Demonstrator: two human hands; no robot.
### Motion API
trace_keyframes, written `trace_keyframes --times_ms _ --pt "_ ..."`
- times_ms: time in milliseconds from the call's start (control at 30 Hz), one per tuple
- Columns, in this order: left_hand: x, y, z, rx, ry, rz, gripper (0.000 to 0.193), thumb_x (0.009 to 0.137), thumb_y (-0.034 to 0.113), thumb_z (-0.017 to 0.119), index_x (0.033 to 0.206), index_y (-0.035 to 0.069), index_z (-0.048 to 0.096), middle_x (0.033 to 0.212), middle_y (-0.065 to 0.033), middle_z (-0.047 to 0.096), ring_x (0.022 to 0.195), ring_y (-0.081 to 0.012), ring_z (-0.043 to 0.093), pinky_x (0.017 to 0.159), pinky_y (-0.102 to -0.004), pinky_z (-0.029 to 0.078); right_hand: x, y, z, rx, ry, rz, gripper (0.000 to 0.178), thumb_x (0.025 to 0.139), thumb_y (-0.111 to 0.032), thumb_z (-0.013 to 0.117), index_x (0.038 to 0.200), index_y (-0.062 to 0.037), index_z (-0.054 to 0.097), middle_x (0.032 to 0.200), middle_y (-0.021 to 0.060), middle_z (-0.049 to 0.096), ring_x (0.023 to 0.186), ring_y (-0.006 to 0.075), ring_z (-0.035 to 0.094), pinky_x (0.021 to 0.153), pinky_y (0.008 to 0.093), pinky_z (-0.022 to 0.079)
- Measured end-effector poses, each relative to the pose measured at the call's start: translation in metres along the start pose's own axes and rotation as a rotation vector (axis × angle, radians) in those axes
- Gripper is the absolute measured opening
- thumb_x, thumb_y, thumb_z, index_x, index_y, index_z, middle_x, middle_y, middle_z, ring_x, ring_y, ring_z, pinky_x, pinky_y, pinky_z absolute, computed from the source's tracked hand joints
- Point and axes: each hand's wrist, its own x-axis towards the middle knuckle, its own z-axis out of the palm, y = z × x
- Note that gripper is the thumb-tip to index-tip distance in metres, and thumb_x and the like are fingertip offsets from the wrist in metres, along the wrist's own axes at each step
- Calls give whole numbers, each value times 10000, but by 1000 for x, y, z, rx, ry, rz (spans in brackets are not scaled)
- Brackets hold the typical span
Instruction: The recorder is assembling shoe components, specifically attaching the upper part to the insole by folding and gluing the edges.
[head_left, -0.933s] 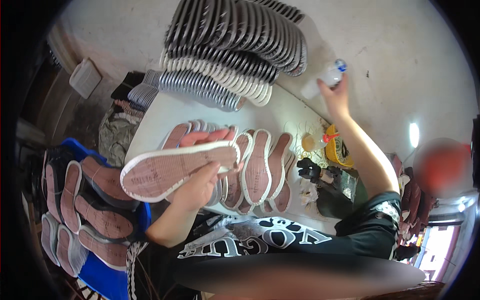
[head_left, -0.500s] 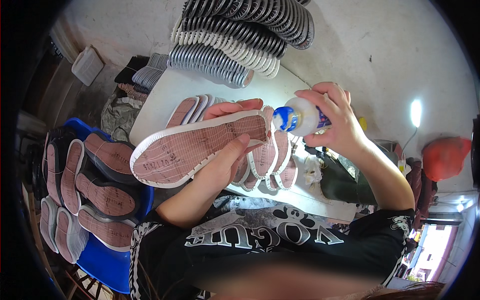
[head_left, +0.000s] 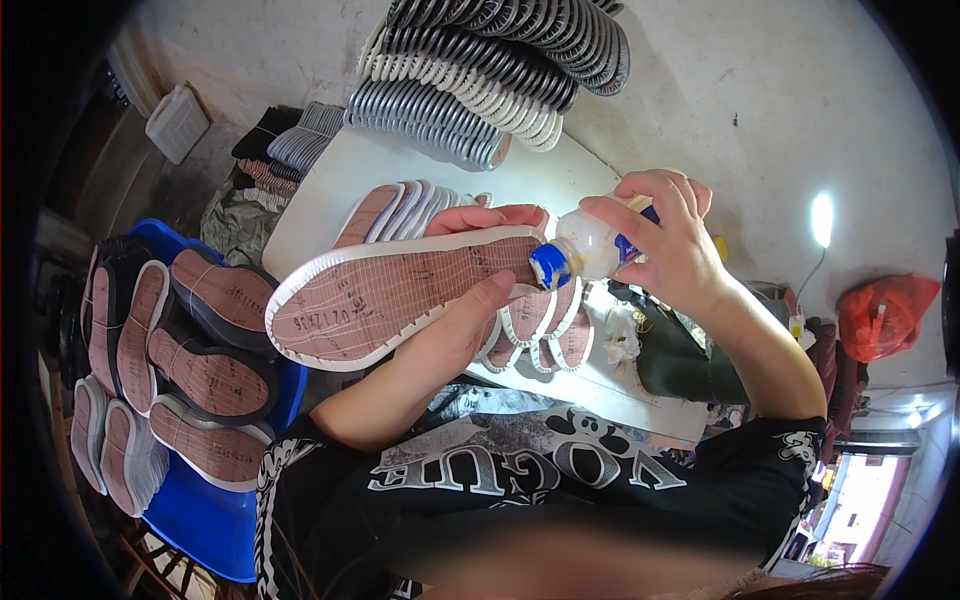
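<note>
My left hand (head_left: pixel 470 310) grips a shoe insole (head_left: pixel 390 300) with a brownish-pink gridded face and a white wrapped edge. Its thumb lies on the face near the narrow end, and the fingers curl behind the far edge. In my right hand (head_left: pixel 675 230) is a white squeeze bottle (head_left: pixel 593 243) with a blue cap, tipped sideways. The blue cap (head_left: pixel 549 266) sits at the insole's narrow end; whether it touches the surface I cannot tell. Beyond my left hand, several insoles (head_left: pixel 370 212) stand in a row on the white table (head_left: pixel 318 215), and more insoles (head_left: pixel 530 320) lie beneath the bottle.
Rows of black, white and grey insoles (head_left: pixel 470 85) are stacked at the table's back. On my left, a blue tub (head_left: pixel 205 525) holds bundled insoles. Folded cloth (head_left: pixel 300 140) and a white jug (head_left: pixel 177 124) lie beyond it. A lit lamp (head_left: pixel 822 218) and red bag (head_left: pixel 885 315) are at right.
The bottle's cap has moved down and slightly left, over the insole's narrow end. The insole has tilted a little flatter in my left hand.
</note>
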Motion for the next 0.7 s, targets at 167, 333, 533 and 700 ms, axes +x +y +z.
trace_keyframes --times_ms 167,333,533,700 --pt "-1 2 4 8 16 -5 412 844 -62 470 1222 61 361 1327 -207 406 1319 -344 352 1073 -449 362 -1 0 -2 -69 8 -30 731 491 -181 821 1181 -248 591 1113 20 469 1056 228 462 926 447 294" --pt "0 2 2 5 -8 -18 414 842 -51 482 1221 67 363 1316 -202 417 1318 -347 351 1079 -456 343 -1 1 -2 -68 25 -36 727 484 -185 819 1173 -251 597 1110 18 470 1057 230 460 927 450 295" --pt "-1 4 4 -1 -1 -5 419 838 -57 480 1221 64 361 1318 -206 415 1314 -354 354 1084 -468 329 -2 2 -1 10 13 -1 724 477 -153 818 1162 -235 602 1119 23 472 1059 233 460 929 448 303" --pt "2 4 2 -25 15 7 420 836 -66 466 1221 64 361 1315 -214 417 1309 -357 361 1066 -468 359 -1 8 5 98 -7 62 725 492 -141 815 1177 -211 588 1141 32 472 1081 237 452 936 440 304"
